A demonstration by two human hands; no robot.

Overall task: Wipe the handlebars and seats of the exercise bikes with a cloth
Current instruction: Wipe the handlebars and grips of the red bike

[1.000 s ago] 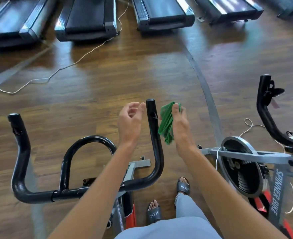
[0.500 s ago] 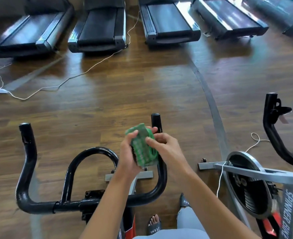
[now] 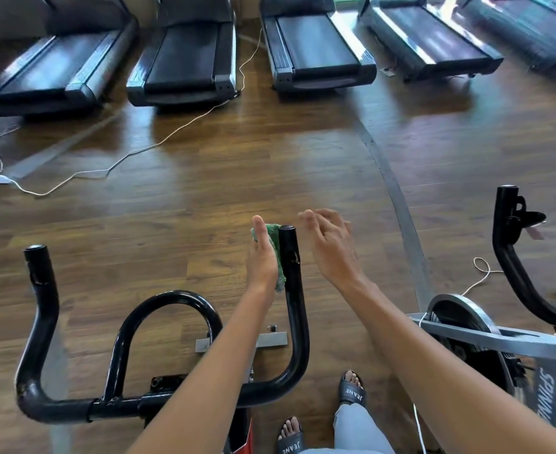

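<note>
Black handlebars [image 3: 37, 326] of the exercise bike in front of me curve up into two upright ends, with a loop bar in the middle. My left hand [image 3: 263, 257] presses a folded green cloth [image 3: 275, 247] with straight fingers against the left side of the right upright bar [image 3: 294, 290], near its top. My right hand [image 3: 330, 247] hovers just right of that bar with fingers relaxed and spread, holding nothing. No seat is in view.
A second bike stands at the right, with a flywheel [image 3: 460, 322], grey frame and black handlebar [image 3: 512, 257]. Several treadmills [image 3: 184, 57] line the far side of the wooden floor. White cables [image 3: 112, 165] trail across the floor. My sandalled feet [image 3: 353, 388] are below.
The cloth passed from my right hand, through both hands together, to my left hand, which now presses it on the right upright bar. My right hand let go and moved right.
</note>
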